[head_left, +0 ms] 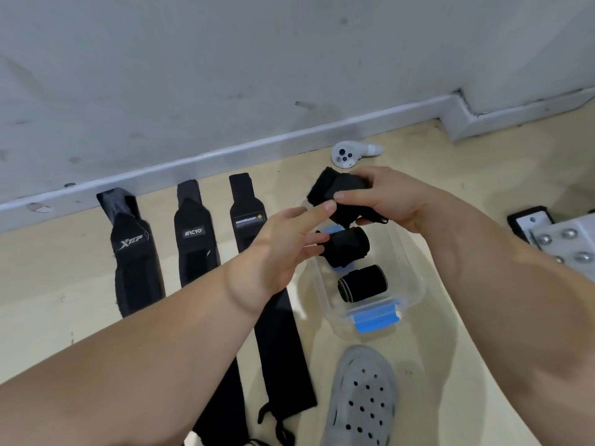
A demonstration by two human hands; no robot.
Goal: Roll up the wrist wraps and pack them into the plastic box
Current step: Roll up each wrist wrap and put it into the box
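My right hand (391, 201) grips a rolled black wrist wrap (331, 188) above the far end of the clear plastic box (415, 284). My left hand (289, 249) meets it from the left, thumb pressed on the roll, the other fingers loosely curled. Two rolled wraps lie inside the box: one in the middle (349, 246), one with white edge stripes (362, 283) nearer the blue latch (376, 320). Three black wraps lie flat and unrolled on the floor to the left: an XTEP one (133, 252), a second (194, 233) and a long third (249, 217).
A white handheld controller (351, 154) lies by the baseboard behind the box. A grey perforated clog (360, 400) sits just in front of the box. A metal bracket with bolts (560, 239) is at the right edge. Wall and baseboard run along the back.
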